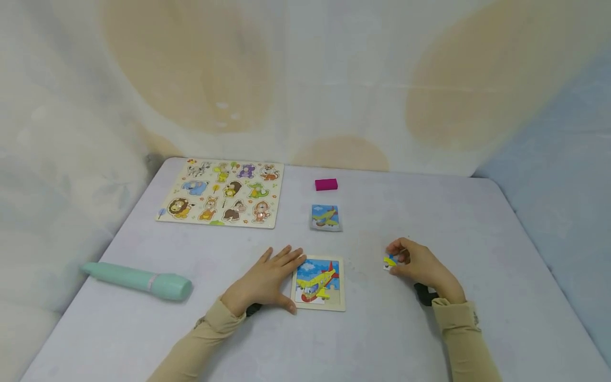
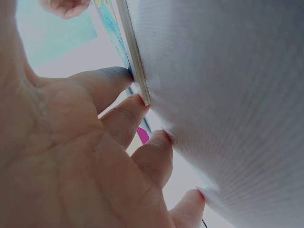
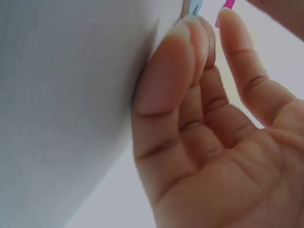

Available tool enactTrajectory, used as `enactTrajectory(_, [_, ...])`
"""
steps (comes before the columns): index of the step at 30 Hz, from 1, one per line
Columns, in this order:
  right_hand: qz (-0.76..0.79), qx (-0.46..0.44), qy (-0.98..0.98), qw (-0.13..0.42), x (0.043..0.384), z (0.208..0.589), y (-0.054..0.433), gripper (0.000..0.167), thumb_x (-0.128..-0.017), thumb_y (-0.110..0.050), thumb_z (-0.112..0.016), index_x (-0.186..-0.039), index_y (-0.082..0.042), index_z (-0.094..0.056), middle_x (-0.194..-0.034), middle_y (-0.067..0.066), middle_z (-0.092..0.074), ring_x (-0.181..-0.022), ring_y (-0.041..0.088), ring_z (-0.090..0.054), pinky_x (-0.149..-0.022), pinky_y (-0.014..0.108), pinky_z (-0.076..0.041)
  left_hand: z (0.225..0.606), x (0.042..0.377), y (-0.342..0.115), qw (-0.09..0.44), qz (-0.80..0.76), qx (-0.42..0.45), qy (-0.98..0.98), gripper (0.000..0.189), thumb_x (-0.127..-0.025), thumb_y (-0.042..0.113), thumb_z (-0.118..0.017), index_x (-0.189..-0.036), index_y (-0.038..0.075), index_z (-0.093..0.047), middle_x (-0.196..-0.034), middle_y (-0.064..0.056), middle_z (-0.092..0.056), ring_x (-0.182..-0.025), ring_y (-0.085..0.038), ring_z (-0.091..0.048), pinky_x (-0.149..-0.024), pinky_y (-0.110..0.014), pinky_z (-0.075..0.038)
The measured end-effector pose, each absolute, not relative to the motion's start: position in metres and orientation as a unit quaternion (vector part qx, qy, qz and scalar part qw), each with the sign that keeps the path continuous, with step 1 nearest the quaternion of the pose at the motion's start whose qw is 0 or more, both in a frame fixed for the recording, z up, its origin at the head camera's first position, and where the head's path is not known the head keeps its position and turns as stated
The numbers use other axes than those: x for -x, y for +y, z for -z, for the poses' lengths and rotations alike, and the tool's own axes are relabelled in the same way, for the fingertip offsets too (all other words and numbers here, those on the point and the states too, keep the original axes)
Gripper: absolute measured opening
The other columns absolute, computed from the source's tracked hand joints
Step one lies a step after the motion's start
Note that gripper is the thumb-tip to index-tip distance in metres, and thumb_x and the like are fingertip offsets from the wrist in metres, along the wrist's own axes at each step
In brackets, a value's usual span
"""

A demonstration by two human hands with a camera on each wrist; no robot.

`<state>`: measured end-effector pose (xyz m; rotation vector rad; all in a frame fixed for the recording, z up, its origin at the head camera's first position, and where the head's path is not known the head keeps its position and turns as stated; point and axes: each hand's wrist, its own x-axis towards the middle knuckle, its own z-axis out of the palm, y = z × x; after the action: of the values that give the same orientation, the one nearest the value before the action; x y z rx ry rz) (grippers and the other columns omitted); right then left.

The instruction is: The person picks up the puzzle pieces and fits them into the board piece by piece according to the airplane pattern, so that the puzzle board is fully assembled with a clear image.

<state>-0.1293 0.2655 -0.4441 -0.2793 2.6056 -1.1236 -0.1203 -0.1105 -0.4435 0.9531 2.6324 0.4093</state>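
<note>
A small square airplane jigsaw puzzle (image 1: 317, 281) in a pale wooden frame lies in front of me, with a bare wood patch at its lower right. My left hand (image 1: 269, 278) is spread along its left side, fingers fairly straight, touching the frame. In the left wrist view, fingertips (image 2: 137, 97) meet the board's edge (image 2: 135, 52). To the right of the puzzle, my right hand (image 1: 420, 265) pinches a small yellow, blue and white puzzle piece (image 1: 389, 263) between thumb and fingers. From the right wrist view the curled fingers (image 3: 164, 71) hide the piece.
Behind the puzzle lie a small airplane picture card (image 1: 325, 217) and a magenta block (image 1: 326, 184). A wooden animal puzzle board (image 1: 219, 193) occupies the back left. At the left lies a mint-green microphone-shaped object (image 1: 138, 280). Fabric walls rise behind and beside the table.
</note>
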Motion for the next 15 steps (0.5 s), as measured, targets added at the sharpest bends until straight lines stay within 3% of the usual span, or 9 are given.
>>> enactTrajectory(6, [0.381,0.100,0.907,0.149,0.1292,0.4454,0.2608,0.033,-0.085,-0.004,-0.070,-0.116,-0.001,-0.059,-0.092,0.007,-0.055,-0.082,0.017,-0.049,-0.068,0.021,-0.043,0.4429,0.1202,-0.1102,0.158,-0.140,-0.328,0.921,0.111,-0.062,0.054,-0.085,-0.152,0.012,-0.033,-0.160,-0.006,-0.028,-0.150,-0.032,-0.020,-0.118,-0.062,-0.014])
enactTrajectory(10, [0.365,0.088,0.917,0.134,0.1288,0.4457,0.2582,0.036,-0.085,-0.007,-0.071,-0.118,0.001,-0.060,-0.100,0.010,-0.057,-0.084,0.017,-0.049,-0.070,0.023,-0.043,0.4431,0.1204,-0.1102,0.161,-0.141,-0.326,0.921,0.112,-0.062,0.054,-0.085,-0.152,0.013,-0.032,-0.161,-0.005,-0.027,-0.150,-0.031,-0.019,-0.118,-0.062,-0.013])
enactTrajectory(15, [0.355,0.084,0.922,0.131,0.1280,0.4445,0.2562,0.023,-0.086,-0.008,-0.071,-0.107,-0.001,-0.063,-0.101,0.012,-0.056,-0.082,0.016,-0.049,-0.068,0.023,-0.043,0.4437,0.1212,-0.1100,0.162,-0.142,-0.326,0.920,0.112,-0.062,0.054,-0.085,-0.152,0.013,-0.032,-0.161,-0.005,-0.027,-0.150,-0.031,-0.018,-0.118,-0.062,-0.013])
